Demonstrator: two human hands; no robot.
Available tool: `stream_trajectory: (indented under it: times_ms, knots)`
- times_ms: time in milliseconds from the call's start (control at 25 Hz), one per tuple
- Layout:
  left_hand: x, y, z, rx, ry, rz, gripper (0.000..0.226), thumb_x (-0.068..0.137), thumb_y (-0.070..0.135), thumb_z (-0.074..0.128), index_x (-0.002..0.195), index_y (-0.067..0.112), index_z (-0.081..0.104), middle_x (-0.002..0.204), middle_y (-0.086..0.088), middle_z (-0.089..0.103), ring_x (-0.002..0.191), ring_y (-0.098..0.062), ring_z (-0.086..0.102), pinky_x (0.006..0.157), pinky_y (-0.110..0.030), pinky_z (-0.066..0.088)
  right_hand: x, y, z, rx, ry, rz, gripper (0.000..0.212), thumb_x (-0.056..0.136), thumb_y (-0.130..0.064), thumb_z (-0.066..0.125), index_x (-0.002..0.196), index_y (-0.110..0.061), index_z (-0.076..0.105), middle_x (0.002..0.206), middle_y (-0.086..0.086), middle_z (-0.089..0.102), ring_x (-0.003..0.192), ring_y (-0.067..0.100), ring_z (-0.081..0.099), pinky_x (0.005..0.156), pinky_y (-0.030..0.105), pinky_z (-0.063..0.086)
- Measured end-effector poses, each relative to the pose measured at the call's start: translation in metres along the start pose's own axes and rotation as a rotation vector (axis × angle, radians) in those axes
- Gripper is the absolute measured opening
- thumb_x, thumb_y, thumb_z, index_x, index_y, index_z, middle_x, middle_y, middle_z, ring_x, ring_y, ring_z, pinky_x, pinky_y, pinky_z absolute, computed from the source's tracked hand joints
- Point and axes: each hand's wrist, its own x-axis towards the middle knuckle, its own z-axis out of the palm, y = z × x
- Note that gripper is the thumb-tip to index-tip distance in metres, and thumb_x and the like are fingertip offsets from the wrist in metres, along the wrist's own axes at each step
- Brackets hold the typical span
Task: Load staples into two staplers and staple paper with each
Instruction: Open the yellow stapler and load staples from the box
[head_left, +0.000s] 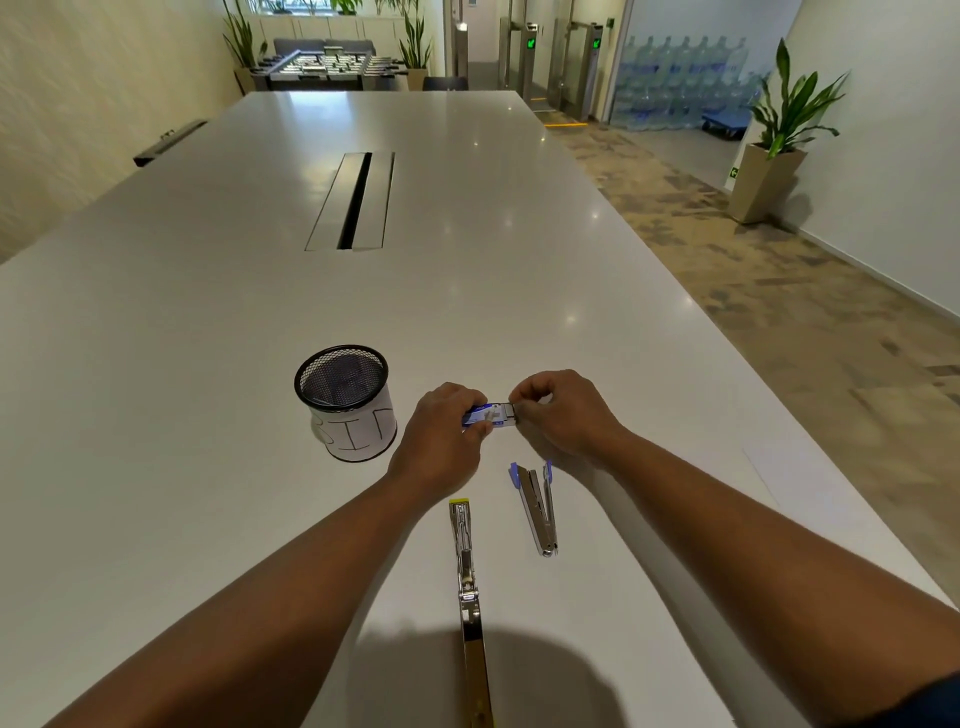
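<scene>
Both of your hands are up on the small blue-and-white cardboard staple box (488, 414), just right of the black wire-mesh pen cup with the white paper wrap (345, 402). Your left hand (444, 423) is closed around the box's left end; your right hand (558, 408) is pinched at its right end, apparently drawing the inner tray out. Step in hand, as judged: getting a strip of staples free; neither stapler looks loaded yet. The small steel stapler with blue plastic tips (537, 506) lies swung open nearer you than the box, touching nothing. The long chrome stapler with a yellow end (467, 582) lies nearer still, opened out flat, reaching toward the near edge of the white counter (208, 312). Next move likely calls for a fine pinch on one strip and a short carry to an open magazine. Open room is generous beyond and left of the cup; the counter's right edge runs fairly near your right forearm. No paper clearly identifiable.
</scene>
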Motion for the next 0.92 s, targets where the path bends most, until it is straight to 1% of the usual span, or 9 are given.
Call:
stream_trajectory:
  times_ms: [120,200,320,400,520,680,760,920]
  knots:
    - [0.001,0.000,0.000,0.003,0.003,-0.007,0.018,0.091,0.020,0.068,0.109,0.019,0.069,0.100,0.003,0.060,0.093,-0.016,0.054,0.082,-0.035,0.050,0.005,-0.004,-0.013,-0.100,-0.099,-0.092,0.013,0.089,-0.024,0.068,0.089,-0.026,0.081,0.091,-0.006,0.077,0.086,0.015,0.068,0.083,0.043,0.057]
    - [0.000,0.001,0.000,0.005,0.000,-0.007,0.019,0.091,0.020,0.068,0.110,0.018,0.069,0.102,0.001,0.061,0.094,-0.017,0.054,0.082,-0.036,0.051,0.008,-0.007,-0.020,-0.208,-0.144,-0.168,0.013,0.089,-0.027,0.070,0.093,-0.024,0.082,0.094,-0.005,0.077,0.086,0.015,0.067,0.081,0.043,0.057]
    - [0.000,0.000,0.000,0.004,0.005,-0.007,0.020,0.092,0.020,0.068,0.112,0.017,0.069,0.104,0.001,0.062,0.095,-0.017,0.055,0.082,-0.035,0.050,0.010,-0.016,-0.025,-0.400,-0.189,-0.276,0.018,0.091,-0.028,0.067,0.102,-0.023,0.081,0.101,-0.003,0.076,0.091,0.018,0.066,0.080,0.042,0.056]
    - [-0.001,0.000,0.001,0.004,0.008,-0.009,0.021,0.092,0.021,0.068,0.113,0.016,0.069,0.105,0.000,0.062,0.095,-0.017,0.055,0.081,-0.032,0.050,0.012,-0.020,-0.025,-0.483,-0.206,-0.319,0.020,0.092,-0.028,0.066,0.104,-0.023,0.081,0.101,-0.001,0.076,0.091,0.020,0.066,0.080,0.042,0.056]
    - [0.000,0.000,0.001,0.005,0.010,-0.009,0.022,0.092,0.021,0.068,0.114,0.016,0.069,0.106,-0.001,0.063,0.094,-0.016,0.055,0.081,-0.032,0.051,0.014,-0.025,-0.024,-0.561,-0.223,-0.355,0.022,0.092,-0.031,0.064,0.103,-0.021,0.081,0.099,0.002,0.077,0.089,0.021,0.066,0.080,0.043,0.057]
    - [0.000,0.000,0.001,-0.001,0.012,-0.015,0.023,0.093,0.021,0.068,0.115,0.016,0.068,0.107,-0.001,0.063,0.095,-0.015,0.055,0.082,-0.032,0.051,0.019,-0.030,-0.023,-0.647,-0.235,-0.381,0.023,0.092,-0.033,0.066,0.103,-0.019,0.080,0.098,0.001,0.075,0.088,0.019,0.066,0.080,0.041,0.058]
    - [0.000,-0.001,0.001,-0.003,0.008,-0.016,0.023,0.093,0.022,0.068,0.115,0.016,0.068,0.107,-0.001,0.063,0.096,-0.016,0.055,0.082,-0.032,0.051,0.021,-0.032,-0.022,-0.684,-0.245,-0.388,0.023,0.091,-0.035,0.067,0.100,-0.018,0.080,0.094,0.003,0.075,0.086,0.020,0.066,0.078,0.043,0.059]
    - [0.000,-0.002,0.001,-0.007,0.008,-0.005,0.020,0.093,0.022,0.067,0.112,0.017,0.070,0.104,-0.001,0.063,0.094,-0.016,0.055,0.080,-0.032,0.050,0.022,-0.032,-0.022,-0.702,-0.272,-0.391,0.024,0.091,-0.035,0.065,0.097,-0.018,0.080,0.091,0.004,0.075,0.084,0.021,0.066,0.077,0.044,0.059]
